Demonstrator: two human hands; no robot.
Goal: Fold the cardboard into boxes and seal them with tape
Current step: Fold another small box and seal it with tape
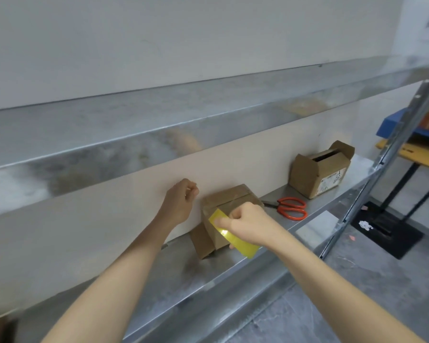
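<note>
**Operator:** How far along am I?

**Guide:** Read from the largest item down. The steel shelf (pixel 208 276) carries two boxes. The far box (pixel 320 172), at right, stands upright with its top flaps raised and apart, so it is folded but not sealed. The near box (pixel 230 201) sits at centre against the wall. Its top flaps are closed to a seam, and one loose flap juts out at its lower left. Your left hand (pixel 181 201) hovers just left of this box and clear of it, fingers curled in, with nothing visible between them. Your right hand (pixel 248 224) pinches the tape strip (pixel 223 229), thumb flat on it at the box's upper front edge. The strip's lower end hangs free. By my reading, you are partway through sealing the near box, and the far box is wholly left to do.

**Operator:** And the materials?

**Guide:**
- **Shelf:** galvanised sheet, mottled grey with a dull sheen, and a folded lip along your side.
- **Boxes:** brown card, matte, with crisp creases. The far one has a white printed label on its side.
- **Scissors (pixel 292 207):** orange loop handles and dark blades, lying flat between the two boxes with neither hand on them.
- **Tape:** a narrow yellow band, translucent and glossy, with one bright glint near your thumb.
</note>
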